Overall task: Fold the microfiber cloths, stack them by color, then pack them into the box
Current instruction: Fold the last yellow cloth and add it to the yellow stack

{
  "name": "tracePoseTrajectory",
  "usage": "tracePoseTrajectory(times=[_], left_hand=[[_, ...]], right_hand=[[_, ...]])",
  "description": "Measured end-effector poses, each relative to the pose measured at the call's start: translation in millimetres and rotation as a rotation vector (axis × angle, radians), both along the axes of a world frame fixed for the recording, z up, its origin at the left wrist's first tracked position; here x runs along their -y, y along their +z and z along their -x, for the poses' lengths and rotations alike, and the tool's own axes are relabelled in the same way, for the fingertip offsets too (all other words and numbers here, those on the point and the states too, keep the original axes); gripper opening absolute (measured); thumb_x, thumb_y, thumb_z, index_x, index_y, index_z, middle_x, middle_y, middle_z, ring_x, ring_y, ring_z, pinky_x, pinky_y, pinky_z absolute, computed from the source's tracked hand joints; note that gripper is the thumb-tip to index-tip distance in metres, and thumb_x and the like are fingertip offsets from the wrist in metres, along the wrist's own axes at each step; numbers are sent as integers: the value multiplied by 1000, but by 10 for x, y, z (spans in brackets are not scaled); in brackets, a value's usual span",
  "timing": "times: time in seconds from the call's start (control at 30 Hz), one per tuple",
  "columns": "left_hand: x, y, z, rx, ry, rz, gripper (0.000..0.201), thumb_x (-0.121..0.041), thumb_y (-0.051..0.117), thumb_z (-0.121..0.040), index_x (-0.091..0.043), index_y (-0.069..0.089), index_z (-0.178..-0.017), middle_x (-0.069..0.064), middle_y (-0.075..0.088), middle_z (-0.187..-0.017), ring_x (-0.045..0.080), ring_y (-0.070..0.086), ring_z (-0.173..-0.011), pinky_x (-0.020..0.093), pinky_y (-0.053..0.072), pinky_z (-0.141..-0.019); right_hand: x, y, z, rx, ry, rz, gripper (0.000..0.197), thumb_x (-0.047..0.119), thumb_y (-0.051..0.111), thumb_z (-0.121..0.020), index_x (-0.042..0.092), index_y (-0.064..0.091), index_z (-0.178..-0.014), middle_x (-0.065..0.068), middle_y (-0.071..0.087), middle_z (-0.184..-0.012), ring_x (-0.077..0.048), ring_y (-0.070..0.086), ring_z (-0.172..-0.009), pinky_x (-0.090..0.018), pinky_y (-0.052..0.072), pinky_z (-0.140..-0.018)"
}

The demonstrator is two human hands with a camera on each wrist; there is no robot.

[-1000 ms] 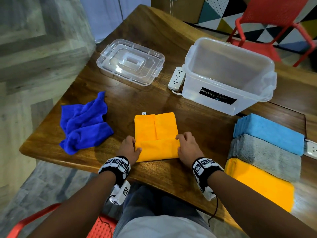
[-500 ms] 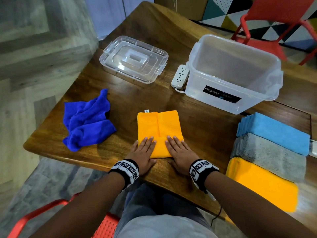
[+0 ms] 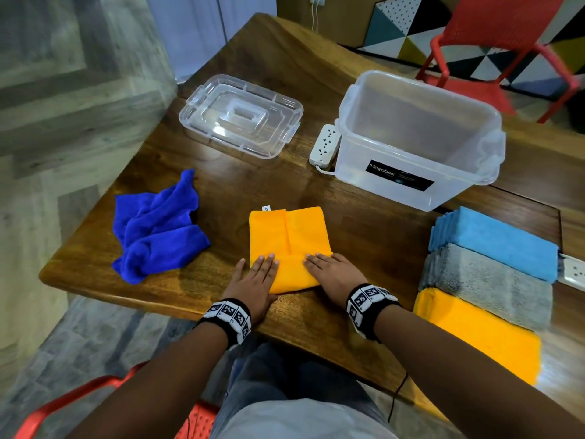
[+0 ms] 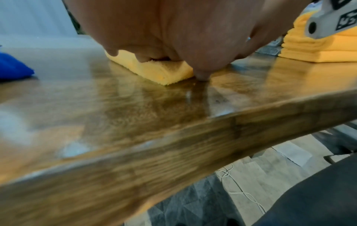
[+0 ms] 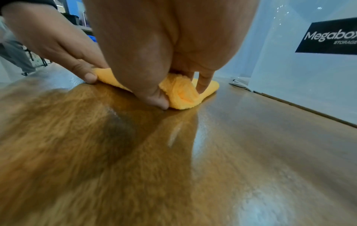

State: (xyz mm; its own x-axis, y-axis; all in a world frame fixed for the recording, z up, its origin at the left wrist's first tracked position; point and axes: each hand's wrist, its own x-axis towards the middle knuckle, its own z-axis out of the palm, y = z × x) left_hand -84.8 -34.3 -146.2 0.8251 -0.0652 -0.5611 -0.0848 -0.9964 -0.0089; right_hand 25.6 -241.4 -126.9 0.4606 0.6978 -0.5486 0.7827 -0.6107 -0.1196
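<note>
- Lying near the front edge of the wooden table [image 3: 364, 217], the orange cloth [image 3: 289, 236] is partly folded, its near end doubled over its middle.
- The left hand [image 3: 253, 280] rests flat on the cloth's near left corner, fingers straight, gripping nothing; in the left wrist view the thumb tip touches the tabletop beside the fold.
- The right hand [image 3: 335, 274] presses the near right corner the same way, fingers extended; the right wrist view shows its thumb against the rolled edge of the fold.
- A crumpled dark blue cloth [image 3: 158, 229] lies to the left, apart from the orange one.
- To the right sit folded stacks: light blue [image 3: 493, 242], grey [image 3: 487, 283], and orange [image 3: 481, 334].
- Beyond stands the clear box [image 3: 418, 137], open, with its lid [image 3: 240, 115] lying separately to the left and a white power strip [image 3: 324, 144] between them.
</note>
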Motion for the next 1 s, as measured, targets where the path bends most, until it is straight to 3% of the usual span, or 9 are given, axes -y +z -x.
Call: tracePoseTrajectory(times=[0.1,0.2,0.33,0.43,0.5,0.57,0.7,0.87,1.0], left_hand=[[23,101,-1,-37,-39,-14,68,-36,26,-102,-17,-14,-154,2,-16,-162,20,-9,-150,52,-5,-117],[56,175,82,-68,-105,-18,76,-32,39,-99,-18,-11,-155,3,-12,-163,20,-3,-151,54,2,-118],[29,190,205,-60,-151,78,77,-30,47,-96,-23,-1,-156,-3,-3,-164,16,6,-150,52,9,-116],[-71,218,138,0,52,319,62,-28,52,-93,-32,30,-151,-4,32,-157,17,34,-141,38,24,-113],[-162,276,33,19,278,479,47,-27,58,-92,-31,50,-139,1,57,-136,21,53,-123,30,38,-101],[-236,306,-114,-4,414,590,33,-23,60,-92,-26,60,-124,2,64,-118,21,58,-108,29,44,-90],[-316,241,-401,4,653,665,24,-26,62,-92,-24,58,-116,0,61,-96,19,59,-85,31,48,-76],[-368,110,-562,-9,722,623,29,-35,50,-99,-25,47,-126,4,57,-105,28,58,-101,33,45,-80],[-364,67,-594,16,696,575,33,-35,42,-103,-21,43,-132,11,59,-118,32,58,-106,31,40,-78]], right_hand=[[36,-6,57,-19,-14,-25,59,9,34,-105,18,14,-159,-1,9,-167,-19,12,-153,-42,11,-122],[125,27,140,-48,-29,-88,59,12,41,-101,19,25,-157,-1,20,-165,-19,22,-151,-38,14,-121],[267,93,248,-136,-116,-69,53,21,46,-98,26,40,-150,-4,48,-150,-31,48,-132,-40,41,-107],[287,130,212,-171,-228,-61,40,27,49,-96,29,49,-135,-7,64,-117,-33,61,-105,-38,51,-81],[220,180,124,-199,-292,-97,31,24,49,-94,24,48,-125,-6,60,-96,-31,61,-88,-36,49,-68],[142,211,16,-232,-372,-140,31,20,50,-93,20,45,-124,-6,59,-92,-28,60,-82,-38,49,-63],[100,154,-196,-298,-568,-205,41,20,51,-96,17,43,-136,-13,58,-122,-30,59,-100,-41,52,-76],[116,71,-374,-280,-682,-239,42,24,51,-99,18,43,-140,-12,51,-138,-31,51,-121,-38,47,-91],[72,11,-423,-223,-653,-249,37,24,50,-100,21,45,-137,-12,53,-137,-31,51,-123,-40,46,-95]])
